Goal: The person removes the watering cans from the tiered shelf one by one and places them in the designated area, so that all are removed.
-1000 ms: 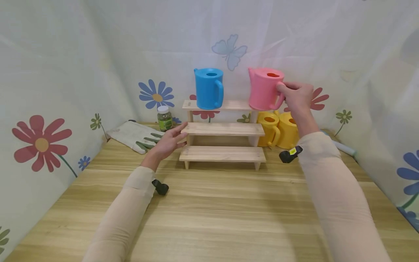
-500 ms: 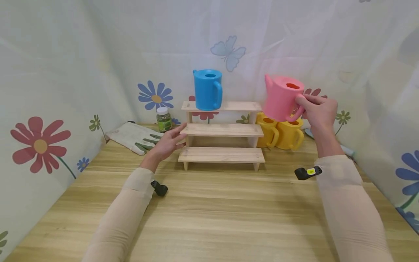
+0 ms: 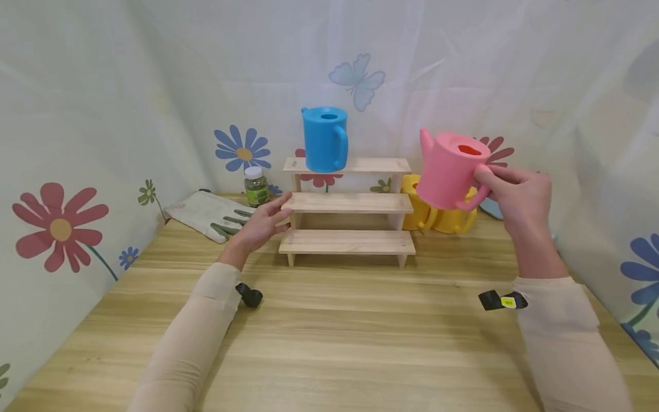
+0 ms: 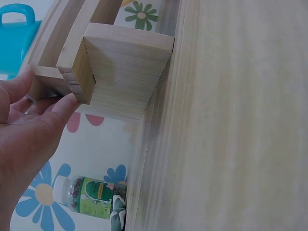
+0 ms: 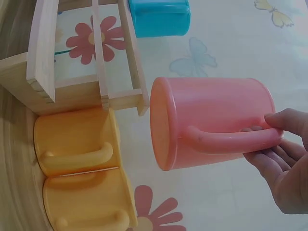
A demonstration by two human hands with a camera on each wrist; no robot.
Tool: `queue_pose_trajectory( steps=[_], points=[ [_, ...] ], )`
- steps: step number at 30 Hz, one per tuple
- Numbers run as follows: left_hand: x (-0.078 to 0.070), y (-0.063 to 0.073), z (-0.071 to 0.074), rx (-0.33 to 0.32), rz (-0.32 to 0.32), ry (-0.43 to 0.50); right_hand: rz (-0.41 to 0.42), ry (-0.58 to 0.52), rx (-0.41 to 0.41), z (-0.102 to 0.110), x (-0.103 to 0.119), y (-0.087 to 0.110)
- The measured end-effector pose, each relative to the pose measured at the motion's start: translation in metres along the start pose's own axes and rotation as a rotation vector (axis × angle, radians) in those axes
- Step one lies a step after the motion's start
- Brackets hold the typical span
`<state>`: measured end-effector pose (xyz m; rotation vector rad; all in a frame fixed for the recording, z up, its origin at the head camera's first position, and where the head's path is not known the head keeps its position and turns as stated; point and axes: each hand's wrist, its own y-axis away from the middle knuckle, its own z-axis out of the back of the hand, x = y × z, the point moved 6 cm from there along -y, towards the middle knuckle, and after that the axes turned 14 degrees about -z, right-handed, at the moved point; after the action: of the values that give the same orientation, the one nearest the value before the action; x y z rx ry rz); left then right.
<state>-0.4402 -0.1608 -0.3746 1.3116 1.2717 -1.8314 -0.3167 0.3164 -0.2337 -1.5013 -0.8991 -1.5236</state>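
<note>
My right hand (image 3: 527, 200) grips the handle of a pink watering can (image 3: 449, 171), holding it raised and slightly tilted to the right of the wooden three-tier stand (image 3: 347, 242). Its spout points up and left, and a red opening shows on top. In the right wrist view the thumb and fingers wrap around the upper end of the handle of the pink can (image 5: 211, 110). My left hand (image 3: 259, 228) pinches the left end of the stand's middle tier, seen close up in the left wrist view (image 4: 36, 130). A blue watering can (image 3: 325, 140) stands upright on the top tier's left part.
Two yellow watering cans (image 3: 453, 220) stand on the table behind the stand's right side. A white-lidded jar (image 3: 256, 187) and a white-and-green glove (image 3: 206, 214) lie at the back left. A light-blue object (image 3: 491, 209) shows partly behind my right hand. Flowered curtains enclose the table.
My right hand has carried the pink watering can from above the top tier's right end, rightward, down and nearer, tilting it. The left hand has stayed at the stand.
</note>
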Motion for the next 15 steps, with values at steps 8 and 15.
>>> queue_pose_trajectory(
  steps=[8,15],
  points=[
    [-0.002,-0.001,-0.002,-0.004,0.008,-0.002,0.011,0.127,-0.011,0.008,-0.006,0.01],
    [-0.001,0.0,0.0,0.0,0.002,-0.003,0.011,0.323,-0.011,0.01,-0.02,0.01]
  ],
)
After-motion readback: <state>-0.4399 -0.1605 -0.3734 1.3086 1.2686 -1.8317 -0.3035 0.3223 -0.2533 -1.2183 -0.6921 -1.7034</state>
